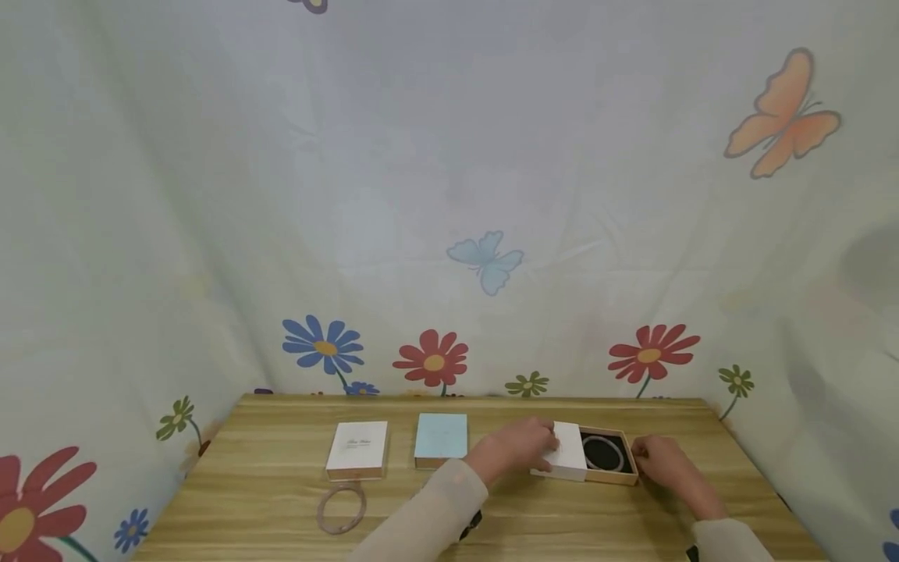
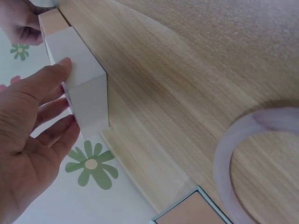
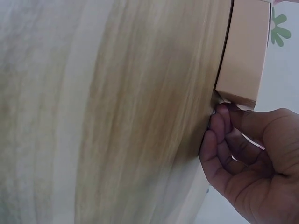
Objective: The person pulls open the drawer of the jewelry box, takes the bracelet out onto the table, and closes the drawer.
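Note:
A white sliding box sleeve (image 1: 567, 453) lies at the right of the table, its tan inner tray (image 1: 609, 476) drawn partly out on the right. On black padding in the tray sits a round bangle (image 1: 621, 454). My left hand (image 1: 518, 451) grips the sleeve, thumb on one side and fingers on the other, as the left wrist view shows (image 2: 32, 126). At the tray's outer end, my right hand (image 1: 663, 460) has its fingers curled, thumb and forefinger pinching there; in the right wrist view the tray end (image 3: 245, 51) touches the fingertips, which hide the pinched part.
A white box (image 1: 358, 445) with printed lettering stands at the left of the wooden table (image 1: 267, 468). In front of it lies a pale pinkish bangle (image 1: 321, 511). A light blue box (image 1: 441, 437) is in the middle. Behind the table hangs a flowered curtain (image 1: 379, 297).

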`<state>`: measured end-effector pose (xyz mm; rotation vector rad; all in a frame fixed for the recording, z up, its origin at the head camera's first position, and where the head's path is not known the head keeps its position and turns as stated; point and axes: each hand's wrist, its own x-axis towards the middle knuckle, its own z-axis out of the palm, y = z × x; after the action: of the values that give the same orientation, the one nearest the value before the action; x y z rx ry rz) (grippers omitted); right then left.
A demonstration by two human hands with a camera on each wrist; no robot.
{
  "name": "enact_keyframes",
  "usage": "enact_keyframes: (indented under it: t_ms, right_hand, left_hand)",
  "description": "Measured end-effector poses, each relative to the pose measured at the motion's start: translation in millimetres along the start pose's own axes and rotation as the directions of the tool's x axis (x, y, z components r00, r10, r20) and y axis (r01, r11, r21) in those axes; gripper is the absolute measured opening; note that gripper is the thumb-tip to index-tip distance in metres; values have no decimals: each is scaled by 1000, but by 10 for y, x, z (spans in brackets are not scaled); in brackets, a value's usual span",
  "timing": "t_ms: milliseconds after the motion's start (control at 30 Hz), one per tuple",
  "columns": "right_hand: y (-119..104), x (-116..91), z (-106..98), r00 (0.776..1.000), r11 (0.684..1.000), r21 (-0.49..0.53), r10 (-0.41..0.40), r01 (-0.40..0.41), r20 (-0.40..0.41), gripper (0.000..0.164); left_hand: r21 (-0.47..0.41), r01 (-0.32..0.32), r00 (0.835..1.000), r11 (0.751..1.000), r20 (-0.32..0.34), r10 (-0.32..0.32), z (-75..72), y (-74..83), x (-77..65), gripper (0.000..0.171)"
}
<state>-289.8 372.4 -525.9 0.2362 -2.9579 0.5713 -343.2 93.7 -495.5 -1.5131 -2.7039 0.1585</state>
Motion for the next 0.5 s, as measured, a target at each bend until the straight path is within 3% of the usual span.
enact_keyframes:
  t_ms: [267, 500]
  right_hand:
    - [10, -7, 7, 998, 996, 67, 53, -54, 19, 17]
    - [2, 18, 37, 1000, 998, 61, 30, -29, -9, 10]
  left_hand:
    - [-37, 12, 1000, 999, -5, -12, -2, -2, 10, 29]
    - [-18, 15, 1000, 1000, -13, -16, -6, -16, -5, 29]
